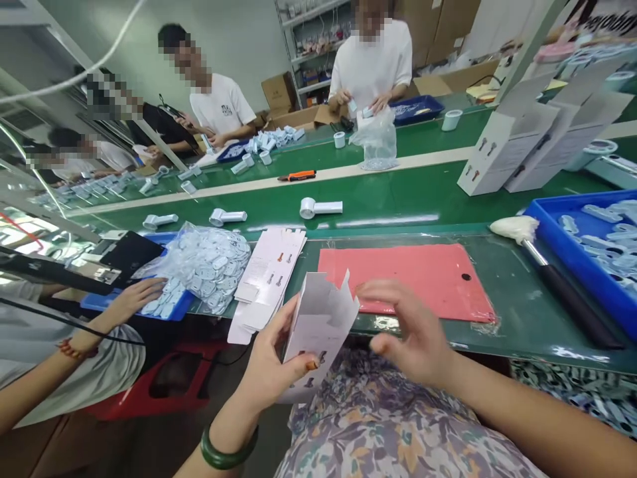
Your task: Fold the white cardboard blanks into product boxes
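Observation:
A white cardboard box (pixel 313 332) with small printed pictures stands tilted in front of my body, its top flaps up. My left hand (pixel 279 358) grips it from the left, thumb across the printed face. To the right of the box, my right hand (pixel 411 332) is apart from it, fingers curved and spread from the thumb, holding nothing. Behind that hand lies a flat red mat (pixel 413 272) on the green bench. Flattened white cartons (pixel 271 275) are stacked to the left of the box.
A bag of light-blue parts (pixel 213 265) lies left, near a co-worker's hand (pixel 134 299). Light-blue handheld pieces (pixel 321 208) rest on the green belt (pixel 398 202). A black-handled mallet (pixel 557 285) and a blue tray (pixel 547 212) are right; two filled-out boxes (pixel 502 146) stand behind.

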Available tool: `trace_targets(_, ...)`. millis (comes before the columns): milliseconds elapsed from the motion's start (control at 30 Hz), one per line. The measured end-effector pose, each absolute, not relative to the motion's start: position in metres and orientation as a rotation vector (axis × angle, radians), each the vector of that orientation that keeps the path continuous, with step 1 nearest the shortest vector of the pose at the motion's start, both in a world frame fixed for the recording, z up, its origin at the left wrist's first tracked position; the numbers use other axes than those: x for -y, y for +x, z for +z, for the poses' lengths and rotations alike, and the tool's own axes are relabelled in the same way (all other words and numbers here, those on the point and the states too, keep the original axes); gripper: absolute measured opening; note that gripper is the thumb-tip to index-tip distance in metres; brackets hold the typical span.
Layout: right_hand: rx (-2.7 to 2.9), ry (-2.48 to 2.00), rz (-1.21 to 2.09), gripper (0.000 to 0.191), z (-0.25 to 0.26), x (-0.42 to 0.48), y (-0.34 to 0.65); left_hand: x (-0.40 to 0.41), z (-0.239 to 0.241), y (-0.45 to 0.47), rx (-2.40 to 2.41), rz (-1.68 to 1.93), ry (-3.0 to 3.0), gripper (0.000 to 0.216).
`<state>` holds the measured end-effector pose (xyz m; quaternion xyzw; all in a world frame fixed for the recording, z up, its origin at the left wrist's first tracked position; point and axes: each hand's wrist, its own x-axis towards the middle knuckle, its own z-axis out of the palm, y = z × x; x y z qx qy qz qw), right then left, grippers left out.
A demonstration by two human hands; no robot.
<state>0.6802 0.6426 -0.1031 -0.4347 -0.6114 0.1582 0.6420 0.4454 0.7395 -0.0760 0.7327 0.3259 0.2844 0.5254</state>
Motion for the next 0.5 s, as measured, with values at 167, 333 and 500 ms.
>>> trace_targets(167, 1.580, -0.882, 0.121, 0.034, -0.085, -0.661, 0.662, -0.739, -0.084, 0.452, -0.789, 0.786, 1.960, 0.091)
trace_targets(333, 1.447, -0.852, 0.320, 0.014, -0.085, -0.670, 0.656, -0.728, -0.096, 0.463, -0.878, 0.928, 1.994, 0.091)
trace_targets(500, 1.213, -0.906, 0.586, 0.058, -0.076, -0.684, 0.658, -0.727, -0.102, 0.484, -0.986, 1.098, 2.027, 0.088)
